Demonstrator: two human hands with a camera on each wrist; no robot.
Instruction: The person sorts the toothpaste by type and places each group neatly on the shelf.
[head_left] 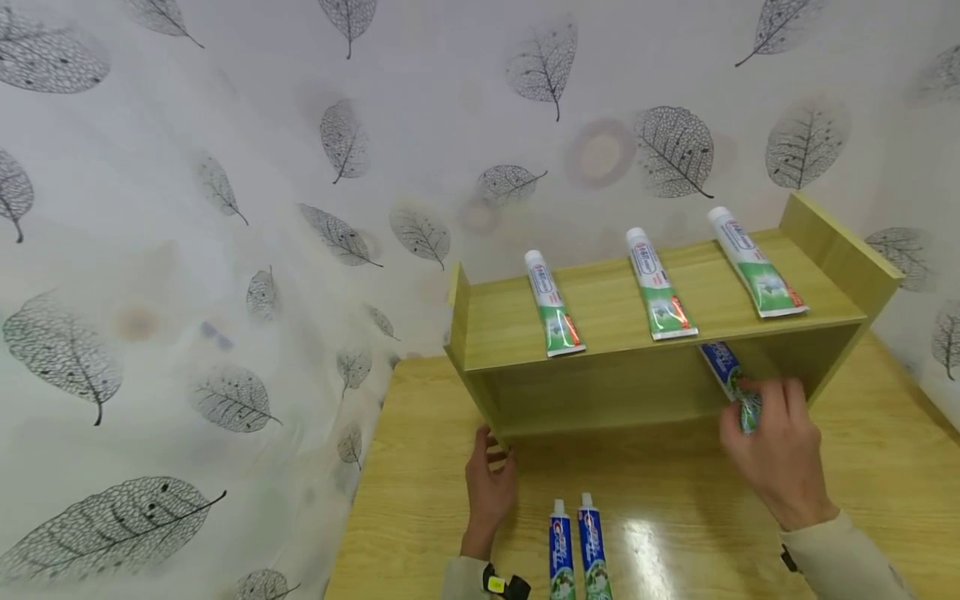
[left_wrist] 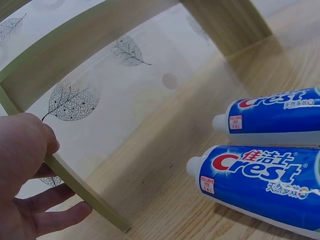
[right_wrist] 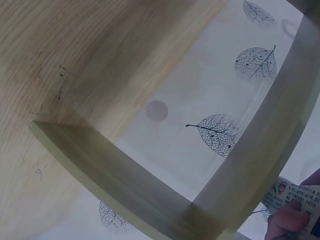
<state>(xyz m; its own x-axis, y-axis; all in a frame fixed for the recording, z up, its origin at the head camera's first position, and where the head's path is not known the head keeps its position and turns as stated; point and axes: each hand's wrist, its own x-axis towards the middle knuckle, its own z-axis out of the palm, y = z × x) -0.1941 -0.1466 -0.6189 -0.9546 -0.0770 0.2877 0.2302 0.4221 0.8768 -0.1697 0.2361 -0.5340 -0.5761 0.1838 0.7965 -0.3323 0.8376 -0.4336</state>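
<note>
My right hand [head_left: 783, 450] pinches a blue and green toothpaste tube [head_left: 722, 365] near the right side of a small wooden shelf [head_left: 600, 308]. In the head view the tube's far end is cut off at the upper board's front edge. The right wrist view catches the fingertips [right_wrist: 287, 220] on the tube's white printed back [right_wrist: 295, 194], beside the board. With thumb and fingers on either side, my left hand [head_left: 489, 487] grips the shelf's left side panel [left_wrist: 95, 200] low down. Three white and green toothpaste tubes [head_left: 555, 308] lie spaced apart on the upper board.
Two blue Crest toothpaste tubes [head_left: 561, 550] lie side by side on the wooden table [head_left: 405, 467], in front of the shelf and right of my left hand. A wall with a leaf pattern [head_left: 262, 208] stands behind and to the left.
</note>
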